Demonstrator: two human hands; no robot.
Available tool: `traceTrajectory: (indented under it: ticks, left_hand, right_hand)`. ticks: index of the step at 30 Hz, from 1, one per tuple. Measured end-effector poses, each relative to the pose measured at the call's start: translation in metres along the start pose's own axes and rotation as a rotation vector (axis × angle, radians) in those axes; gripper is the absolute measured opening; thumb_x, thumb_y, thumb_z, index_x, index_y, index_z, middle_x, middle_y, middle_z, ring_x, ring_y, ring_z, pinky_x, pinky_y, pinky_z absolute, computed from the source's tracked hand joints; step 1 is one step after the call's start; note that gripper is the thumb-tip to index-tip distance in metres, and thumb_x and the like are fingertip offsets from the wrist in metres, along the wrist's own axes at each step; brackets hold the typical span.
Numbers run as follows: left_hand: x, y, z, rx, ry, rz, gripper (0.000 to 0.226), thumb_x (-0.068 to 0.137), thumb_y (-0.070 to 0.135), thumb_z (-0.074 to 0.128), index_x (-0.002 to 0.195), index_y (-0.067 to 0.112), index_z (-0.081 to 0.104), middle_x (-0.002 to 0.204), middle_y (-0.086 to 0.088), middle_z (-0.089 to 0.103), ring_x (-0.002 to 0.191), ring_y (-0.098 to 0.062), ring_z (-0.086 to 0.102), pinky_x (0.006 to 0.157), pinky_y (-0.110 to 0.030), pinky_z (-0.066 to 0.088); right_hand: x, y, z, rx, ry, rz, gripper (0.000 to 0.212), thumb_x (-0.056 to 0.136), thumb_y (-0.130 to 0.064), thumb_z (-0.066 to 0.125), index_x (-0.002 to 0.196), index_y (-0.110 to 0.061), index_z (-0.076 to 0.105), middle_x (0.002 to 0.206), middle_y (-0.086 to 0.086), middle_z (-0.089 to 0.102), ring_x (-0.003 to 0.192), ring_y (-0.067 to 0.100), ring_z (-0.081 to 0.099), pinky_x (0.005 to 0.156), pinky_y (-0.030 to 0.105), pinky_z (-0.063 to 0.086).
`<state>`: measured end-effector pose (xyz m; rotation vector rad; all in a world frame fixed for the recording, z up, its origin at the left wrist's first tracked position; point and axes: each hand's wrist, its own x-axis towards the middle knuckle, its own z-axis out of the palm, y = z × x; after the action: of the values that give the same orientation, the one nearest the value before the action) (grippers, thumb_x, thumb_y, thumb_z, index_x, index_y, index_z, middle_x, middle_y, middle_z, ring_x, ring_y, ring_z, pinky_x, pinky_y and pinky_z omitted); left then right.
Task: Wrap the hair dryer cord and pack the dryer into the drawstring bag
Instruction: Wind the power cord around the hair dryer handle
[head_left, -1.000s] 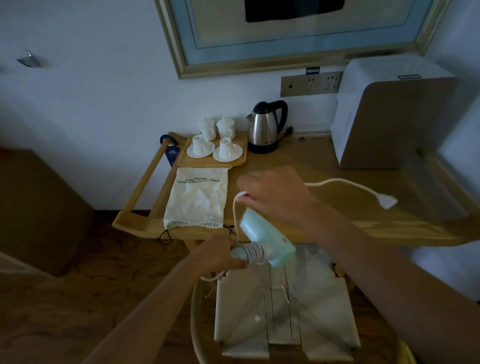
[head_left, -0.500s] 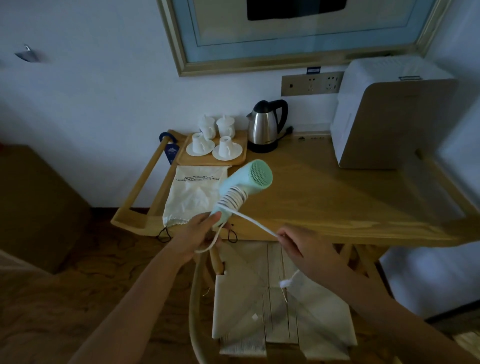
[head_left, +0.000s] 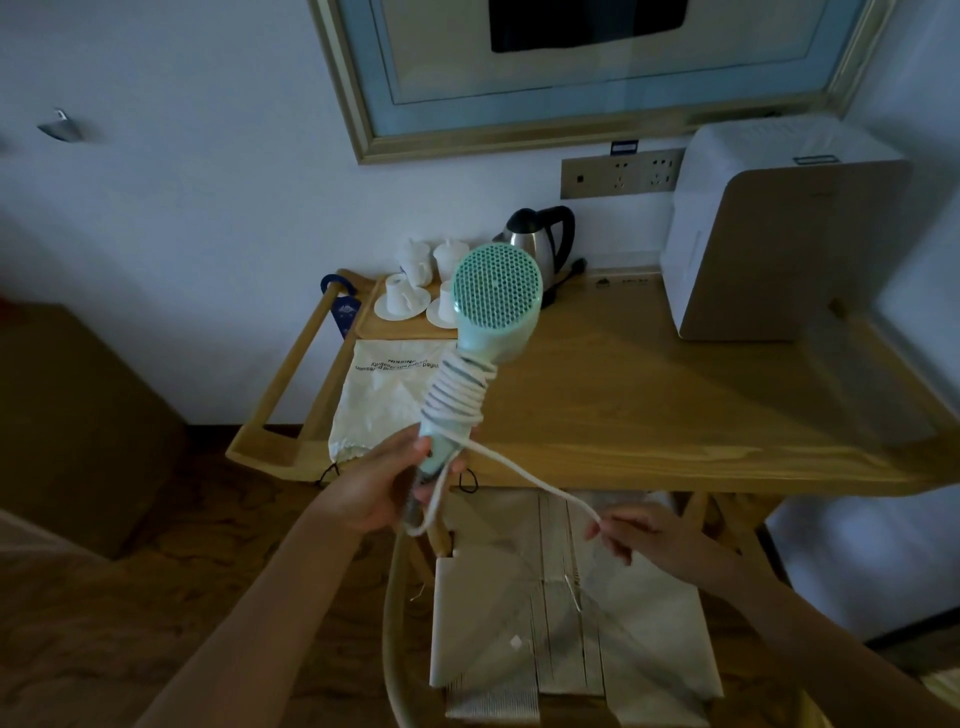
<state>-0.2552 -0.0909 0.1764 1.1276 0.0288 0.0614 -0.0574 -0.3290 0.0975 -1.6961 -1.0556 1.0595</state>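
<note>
A mint-green hair dryer (head_left: 496, 301) stands upright in the air, its round grille facing me. My left hand (head_left: 382, 486) grips the bottom of its handle. Several turns of white cord (head_left: 457, 395) are wound around the handle. The free end of the cord (head_left: 535, 486) runs down to the right into my right hand (head_left: 647, 535), which pinches it. The plug is hidden in that hand. A cream drawstring bag (head_left: 379, 400) with printed text lies flat on the wooden table (head_left: 675, 415), behind the dryer handle.
A tray with white cups and saucers (head_left: 402, 301) and a steel kettle (head_left: 540, 244) stand at the back of the table. A white appliance (head_left: 779, 239) fills the right side. A woven-seat chair (head_left: 566, 623) stands below my hands.
The dryer has risen and turned its grille toward me. More cord is wound on the handle, and my right hand has pulled the free end down and to the right.
</note>
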Motion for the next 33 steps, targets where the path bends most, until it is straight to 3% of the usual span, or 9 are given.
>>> traceTrajectory:
  ticks: [3,8,12,16,18,20,25,28,33]
  left_hand:
    - [-0.004,0.005,0.004,0.039,-0.051,-0.025,0.034,0.086,0.037,0.063,0.111,0.015,0.057,0.081,0.001,0.062,0.045,-0.004,0.037,0.044,-0.012,0.035]
    - [-0.012,-0.003,0.014,0.289,0.114,-0.032,0.038,0.074,0.067,0.06,0.078,0.03,0.068,0.053,0.008,0.054,0.035,-0.005,0.026,0.034,-0.026,0.016]
    - [-0.017,0.007,0.023,0.395,-0.021,0.011,0.035,0.077,0.059,0.061,0.085,0.026,0.067,0.058,0.012,0.055,0.042,0.002,0.041,0.04,-0.01,0.032]
    - [-0.019,0.014,0.032,0.619,-0.095,-0.009,0.033,0.075,0.051,0.069,0.095,0.025,0.07,0.077,0.009,0.067,0.062,-0.008,0.06,0.058,-0.022,0.049]
    - [-0.023,0.013,0.037,0.676,-0.085,-0.042,0.039,0.072,0.049,0.072,0.103,0.025,0.07,0.09,0.004,0.07,0.077,-0.017,0.065,0.067,-0.031,0.052]
    - [-0.024,0.015,0.045,0.771,-0.065,-0.082,0.044,0.069,0.045,0.075,0.106,0.023,0.069,0.096,0.001,0.07,0.087,-0.02,0.067,0.074,-0.035,0.055]
    - [-0.003,0.005,0.063,1.318,-0.057,-0.377,0.044,0.072,0.04,0.075,0.112,0.025,0.065,0.103,0.006,0.067,0.089,-0.007,0.061,0.078,-0.027,0.055]
    - [0.01,-0.023,0.05,1.433,0.06,-0.498,0.05,0.073,0.05,0.07,0.117,0.026,0.06,0.104,0.007,0.064,0.085,-0.006,0.06,0.074,-0.023,0.055]
    - [0.027,-0.056,0.016,1.157,0.441,-0.557,0.034,0.084,0.049,0.059,0.103,0.02,0.059,0.086,-0.001,0.067,0.072,-0.012,0.063,0.065,-0.027,0.052]
  right_hand:
    - [0.013,-0.005,-0.018,-0.161,0.095,0.057,0.019,0.091,-0.02,0.052,0.079,-0.021,0.068,0.059,-0.006,0.056,0.052,0.005,0.048,0.051,0.016,0.039]
    - [0.053,-0.04,-0.043,-0.306,0.188,0.105,0.026,0.086,-0.037,0.058,0.064,-0.024,0.063,0.058,-0.006,0.056,0.057,0.009,0.05,0.058,0.022,0.039]
    - [0.069,-0.062,-0.066,-0.424,0.183,0.114,0.031,0.084,-0.031,0.059,0.061,-0.011,0.058,0.056,-0.001,0.049,0.052,0.01,0.041,0.054,0.021,0.035]
    - [0.065,-0.094,-0.075,-0.454,-0.012,0.11,0.015,0.076,-0.023,0.057,0.062,-0.024,0.055,0.049,-0.015,0.057,0.058,0.004,0.051,0.063,0.012,0.04]
    - [0.064,-0.097,-0.075,-0.426,-0.078,0.096,0.006,0.082,-0.009,0.06,0.085,-0.007,0.064,0.073,-0.019,0.062,0.071,0.0,0.054,0.065,0.011,0.044]
    - [0.068,-0.098,-0.076,-0.398,-0.076,0.097,0.015,0.085,0.002,0.056,0.097,-0.002,0.064,0.09,-0.002,0.06,0.086,0.015,0.053,0.073,0.022,0.047]
    - [0.084,-0.132,-0.085,-0.422,0.111,0.011,0.004,0.081,-0.025,0.064,0.085,-0.026,0.064,0.086,-0.008,0.064,0.082,0.006,0.059,0.073,0.023,0.045]
    - [0.085,-0.167,-0.065,-0.524,0.172,-0.106,0.005,0.078,-0.026,0.068,0.082,-0.023,0.067,0.079,-0.009,0.065,0.074,0.005,0.06,0.066,0.018,0.043]
    - [0.054,-0.189,-0.001,-0.862,0.289,-0.334,0.007,0.08,-0.028,0.062,0.079,-0.022,0.067,0.077,-0.012,0.061,0.074,0.006,0.056,0.067,0.026,0.048]
